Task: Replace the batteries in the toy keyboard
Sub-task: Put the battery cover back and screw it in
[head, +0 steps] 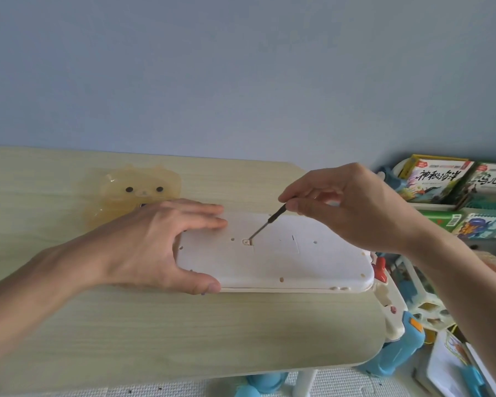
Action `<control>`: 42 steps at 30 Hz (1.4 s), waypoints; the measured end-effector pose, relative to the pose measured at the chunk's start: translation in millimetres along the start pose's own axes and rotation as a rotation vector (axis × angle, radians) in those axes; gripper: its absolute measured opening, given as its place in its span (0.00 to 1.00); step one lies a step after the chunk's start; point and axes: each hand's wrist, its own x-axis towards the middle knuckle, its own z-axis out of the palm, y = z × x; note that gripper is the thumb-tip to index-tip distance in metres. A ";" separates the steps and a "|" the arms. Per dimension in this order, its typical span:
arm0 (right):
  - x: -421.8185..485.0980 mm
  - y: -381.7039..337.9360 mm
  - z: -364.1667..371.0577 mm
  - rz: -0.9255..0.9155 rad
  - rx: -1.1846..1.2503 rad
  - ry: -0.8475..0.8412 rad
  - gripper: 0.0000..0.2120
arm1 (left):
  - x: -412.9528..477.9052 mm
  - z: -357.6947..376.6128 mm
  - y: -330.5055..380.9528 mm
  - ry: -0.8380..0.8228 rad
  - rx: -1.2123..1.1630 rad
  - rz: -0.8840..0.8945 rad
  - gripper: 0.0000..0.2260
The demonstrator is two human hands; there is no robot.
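Toy keyboard (272, 253) lay face-down on table (155, 325).
Left hand (143, 242) clamped its left end; right hand (352, 207) pinched screwdriver (267, 224), tip in cover screw (246, 241).

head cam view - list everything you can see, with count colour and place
toy keyboard: one, white, lying underside up on the table, right of centre
battery cover: one, white, closed, middle of the keyboard's underside
screw: one, white-rimmed recess at the cover's left end
screwdriver: one, black handle with thin metal shaft, tip at the screw
silicone mat: one, translucent yellow, animal face, far left of the table
table: one, pale wood
books: several, colourful, on a shelf at right
toys: several, blue and white, on the floor at right
left hand: steadying the keyboard's left end
right hand: pinching the screwdriver's handle
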 end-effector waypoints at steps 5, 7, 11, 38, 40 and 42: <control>0.6 3.1 3.8 -0.002 -0.022 -0.027 0.07 | -0.7 0.1 0.0 0.002 -0.003 0.001 0.47; 0.7 2.3 4.5 -0.019 -0.020 -0.021 0.07 | -1.0 0.1 0.4 0.000 0.004 0.001 0.47; 4.3 -5.8 6.9 -0.152 -0.094 0.005 0.08 | -1.1 0.1 0.4 0.003 0.001 0.000 0.48; 13.8 -34.6 12.8 -0.041 -0.136 -0.098 0.04 | -1.0 -1.5 3.7 -0.020 -0.002 -0.024 0.49; 12.9 -33.8 6.6 -0.017 -0.156 -0.143 0.09 | -1.0 -1.1 2.9 -0.020 -0.008 -0.023 0.49; 13.0 -33.6 4.9 -0.001 -0.186 -0.163 0.11 | -0.8 -0.9 2.4 -0.020 -0.004 -0.018 0.49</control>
